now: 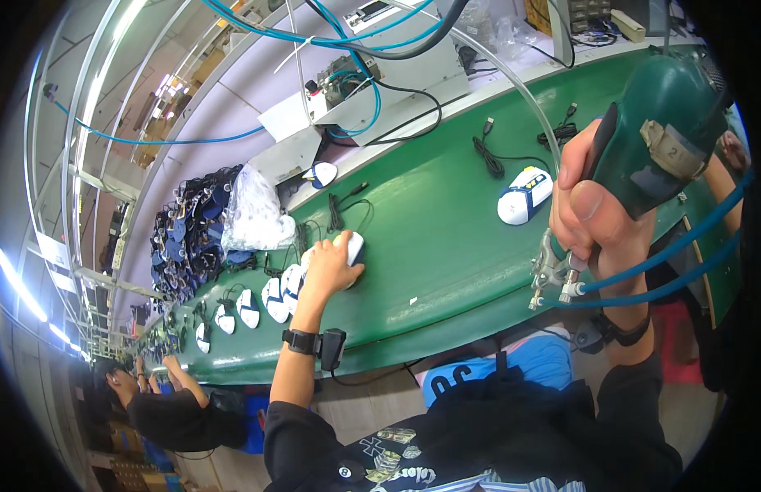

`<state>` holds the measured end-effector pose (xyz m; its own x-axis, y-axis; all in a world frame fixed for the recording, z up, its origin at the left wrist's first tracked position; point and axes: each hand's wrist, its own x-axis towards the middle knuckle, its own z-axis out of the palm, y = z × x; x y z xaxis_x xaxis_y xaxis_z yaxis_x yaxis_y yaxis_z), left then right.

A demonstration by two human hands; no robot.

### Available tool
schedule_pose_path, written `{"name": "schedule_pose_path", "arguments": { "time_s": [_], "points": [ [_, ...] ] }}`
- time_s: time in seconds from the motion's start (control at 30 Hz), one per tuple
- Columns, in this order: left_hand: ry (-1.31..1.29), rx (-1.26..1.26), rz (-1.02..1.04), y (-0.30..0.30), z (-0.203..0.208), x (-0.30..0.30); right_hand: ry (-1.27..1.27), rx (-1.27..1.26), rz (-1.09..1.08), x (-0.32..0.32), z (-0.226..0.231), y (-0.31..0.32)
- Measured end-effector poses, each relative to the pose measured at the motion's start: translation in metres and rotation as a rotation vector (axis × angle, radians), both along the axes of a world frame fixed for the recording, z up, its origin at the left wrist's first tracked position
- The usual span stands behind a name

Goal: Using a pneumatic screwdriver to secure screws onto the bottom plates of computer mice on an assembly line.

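My left hand (329, 266) is closed over a white computer mouse (356, 247) on the green work surface; the fingers cover much of it. A row of white-and-dark-blue mice (249, 308) stretches away to the left of that hand. Raised at the right, my right hand (603, 201) wraps round a dark green hand-held air tool (661, 135) with a taped label on its body. Metal fittings (553, 275) with blue hoses (663, 281) show just below this hand. Another white mouse (524, 197) with a yellow mark lies beside the right hand, its black cable (490, 156) bundled behind it.
A green conveyor-like bench (429, 221) curves across the view. Dark blue mouse parts (196, 230) are heaped by a clear plastic bag (255, 213) at the back left. A metal machine housing (413, 70) with blue tubes stands behind. A co-worker (171, 410) sits further left.
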<state>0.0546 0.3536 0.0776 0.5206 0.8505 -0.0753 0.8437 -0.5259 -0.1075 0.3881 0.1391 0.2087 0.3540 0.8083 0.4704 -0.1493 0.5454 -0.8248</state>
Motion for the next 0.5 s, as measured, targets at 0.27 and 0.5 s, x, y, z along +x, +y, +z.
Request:
{"name": "schedule_pose_path", "arguments": {
  "time_s": [0.27, 0.5],
  "points": [
    [-0.267, -0.169, -0.198, -0.079, 0.012, 0.049, 0.017, -0.056, 0.046, -0.035, -0.002, 0.026],
    [-1.216, -1.12, -0.063, -0.052, 0.008, 0.048, -0.062, 0.072, 0.189, -0.062, 0.009, 0.056]
  ]
}}
